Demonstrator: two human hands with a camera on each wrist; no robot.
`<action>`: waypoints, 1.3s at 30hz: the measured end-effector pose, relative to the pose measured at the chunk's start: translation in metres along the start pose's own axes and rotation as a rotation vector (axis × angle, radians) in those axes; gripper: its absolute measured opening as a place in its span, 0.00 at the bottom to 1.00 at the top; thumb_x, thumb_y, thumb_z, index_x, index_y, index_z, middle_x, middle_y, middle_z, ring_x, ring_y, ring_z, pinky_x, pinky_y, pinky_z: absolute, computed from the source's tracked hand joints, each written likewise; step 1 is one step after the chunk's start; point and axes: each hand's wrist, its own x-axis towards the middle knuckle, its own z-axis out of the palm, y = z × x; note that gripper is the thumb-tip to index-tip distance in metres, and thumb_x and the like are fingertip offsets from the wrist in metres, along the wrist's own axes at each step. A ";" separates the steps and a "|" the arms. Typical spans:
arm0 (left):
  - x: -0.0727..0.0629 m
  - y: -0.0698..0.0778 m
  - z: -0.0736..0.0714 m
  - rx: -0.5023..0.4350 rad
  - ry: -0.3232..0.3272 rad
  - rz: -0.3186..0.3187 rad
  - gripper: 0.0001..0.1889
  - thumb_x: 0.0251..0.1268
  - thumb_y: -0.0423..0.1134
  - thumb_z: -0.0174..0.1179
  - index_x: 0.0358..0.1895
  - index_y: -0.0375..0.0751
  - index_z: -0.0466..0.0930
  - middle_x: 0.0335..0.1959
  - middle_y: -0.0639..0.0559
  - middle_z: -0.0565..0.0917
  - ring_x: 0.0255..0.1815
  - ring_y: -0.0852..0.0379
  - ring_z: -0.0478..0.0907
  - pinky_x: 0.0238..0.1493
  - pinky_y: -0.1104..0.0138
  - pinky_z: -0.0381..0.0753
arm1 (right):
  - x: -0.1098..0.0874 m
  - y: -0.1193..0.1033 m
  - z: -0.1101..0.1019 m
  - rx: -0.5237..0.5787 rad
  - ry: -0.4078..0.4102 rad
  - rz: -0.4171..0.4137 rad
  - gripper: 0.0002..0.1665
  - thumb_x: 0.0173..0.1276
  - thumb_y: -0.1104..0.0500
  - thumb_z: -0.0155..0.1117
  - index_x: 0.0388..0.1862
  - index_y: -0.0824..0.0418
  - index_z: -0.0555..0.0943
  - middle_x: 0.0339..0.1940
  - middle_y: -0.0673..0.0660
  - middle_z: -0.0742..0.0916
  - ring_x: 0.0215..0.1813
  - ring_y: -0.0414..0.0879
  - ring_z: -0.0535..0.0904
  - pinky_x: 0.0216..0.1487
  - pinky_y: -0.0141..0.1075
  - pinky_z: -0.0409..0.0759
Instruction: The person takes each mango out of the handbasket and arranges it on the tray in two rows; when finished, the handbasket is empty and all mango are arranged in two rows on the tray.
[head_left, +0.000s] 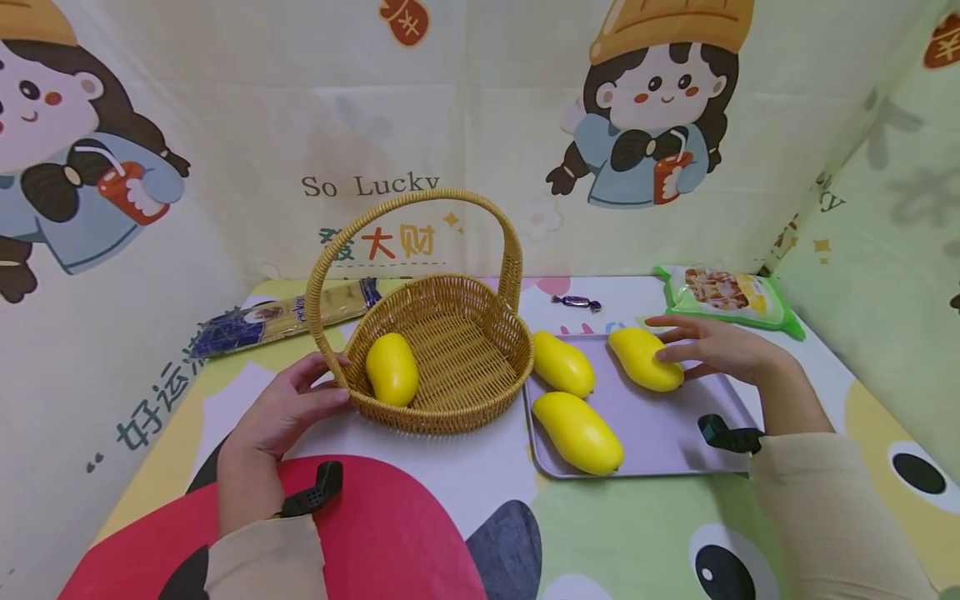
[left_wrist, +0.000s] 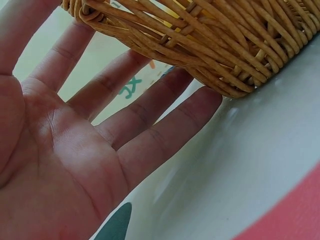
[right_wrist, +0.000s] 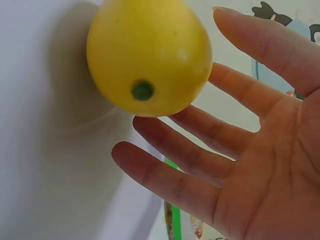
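In the head view, a wicker basket point(head_left: 480, 350) with a tall arched handle holds one yellow mango point(head_left: 392, 370) at its left side. My left hand point(head_left: 288, 404) rests on the basket's left edge by the handle's foot. The left wrist view shows its nearly straight fingers point(left_wrist: 165, 132) touching the woven wall. On the lilac tray point(head_left: 660, 446) lie three more mangoes. My right hand point(head_left: 723, 346) is at the right end of the rear mango point(head_left: 641, 358), its fingers spread. In the right wrist view, the thumb point(right_wrist: 265, 42) stands apart from that mango.
A blue-and-clear packet of noodles point(head_left: 292, 315) lies behind the basket at left. A small purple wrapped candy point(head_left: 576, 302) sits behind the tray, and a green snack bag point(head_left: 727, 297) lies at the back right. Printed cloth covers the table and walls.
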 end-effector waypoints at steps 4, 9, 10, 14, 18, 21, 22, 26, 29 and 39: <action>0.000 0.001 0.000 0.002 -0.001 -0.004 0.19 0.71 0.35 0.66 0.62 0.51 0.77 0.73 0.47 0.65 0.58 0.63 0.81 0.58 0.68 0.84 | -0.003 -0.006 0.000 -0.028 0.021 -0.010 0.51 0.72 0.45 0.67 0.85 0.56 0.53 0.80 0.74 0.63 0.74 0.67 0.69 0.63 0.54 0.83; -0.001 0.001 0.000 0.004 0.002 -0.006 0.20 0.71 0.35 0.66 0.62 0.52 0.77 0.73 0.48 0.65 0.56 0.63 0.82 0.57 0.69 0.84 | -0.003 -0.012 0.000 -0.085 0.091 -0.043 0.47 0.73 0.45 0.65 0.83 0.56 0.57 0.78 0.72 0.67 0.73 0.67 0.70 0.63 0.55 0.82; -0.001 0.001 0.000 0.005 0.003 -0.005 0.20 0.71 0.35 0.66 0.63 0.52 0.77 0.73 0.48 0.65 0.56 0.63 0.82 0.57 0.69 0.84 | -0.002 -0.013 0.000 -0.095 0.107 -0.048 0.45 0.74 0.46 0.65 0.83 0.55 0.58 0.78 0.72 0.68 0.73 0.67 0.71 0.63 0.55 0.82; -0.001 0.000 -0.001 0.008 0.001 -0.002 0.20 0.71 0.35 0.65 0.63 0.52 0.77 0.74 0.47 0.64 0.57 0.64 0.81 0.57 0.69 0.84 | -0.001 -0.021 0.001 -0.152 0.166 -0.068 0.41 0.75 0.46 0.64 0.81 0.53 0.61 0.77 0.70 0.70 0.71 0.66 0.73 0.63 0.56 0.82; -0.001 -0.001 -0.001 0.008 -0.003 0.003 0.20 0.71 0.35 0.65 0.63 0.52 0.77 0.73 0.48 0.65 0.60 0.64 0.78 0.58 0.69 0.84 | -0.003 -0.034 0.005 -0.193 0.191 -0.092 0.38 0.76 0.46 0.63 0.80 0.52 0.64 0.77 0.68 0.72 0.69 0.64 0.75 0.64 0.56 0.82; 0.000 -0.001 -0.001 0.006 -0.004 0.005 0.19 0.72 0.35 0.65 0.62 0.52 0.77 0.71 0.50 0.67 0.61 0.64 0.77 0.58 0.68 0.84 | -0.005 -0.046 0.007 -0.202 0.182 -0.123 0.37 0.76 0.47 0.63 0.80 0.53 0.64 0.77 0.67 0.72 0.70 0.64 0.74 0.66 0.59 0.79; 0.000 -0.001 -0.001 0.003 -0.004 0.006 0.19 0.72 0.34 0.65 0.62 0.52 0.77 0.71 0.50 0.67 0.61 0.63 0.78 0.58 0.68 0.84 | -0.006 -0.050 0.008 -0.208 0.181 -0.130 0.37 0.76 0.47 0.63 0.79 0.52 0.65 0.77 0.66 0.72 0.71 0.64 0.74 0.66 0.60 0.78; 0.000 -0.001 -0.002 -0.009 -0.003 0.008 0.19 0.72 0.34 0.65 0.62 0.52 0.77 0.70 0.51 0.67 0.59 0.63 0.79 0.58 0.68 0.84 | -0.009 -0.069 0.010 -0.240 0.180 -0.152 0.37 0.76 0.45 0.63 0.79 0.51 0.66 0.76 0.64 0.73 0.73 0.64 0.71 0.67 0.64 0.76; -0.001 0.000 -0.002 -0.009 0.002 0.007 0.19 0.71 0.34 0.65 0.61 0.52 0.77 0.70 0.50 0.67 0.58 0.63 0.80 0.57 0.68 0.85 | -0.009 -0.080 0.011 -0.258 0.184 -0.163 0.39 0.75 0.42 0.64 0.79 0.51 0.66 0.76 0.63 0.74 0.73 0.63 0.71 0.67 0.65 0.75; 0.000 0.002 -0.001 -0.011 0.004 -0.017 0.18 0.71 0.34 0.66 0.61 0.52 0.78 0.70 0.51 0.68 0.57 0.63 0.82 0.57 0.69 0.84 | -0.006 -0.103 0.017 -0.218 0.133 -0.276 0.34 0.76 0.46 0.63 0.78 0.49 0.69 0.74 0.59 0.76 0.69 0.56 0.78 0.67 0.58 0.79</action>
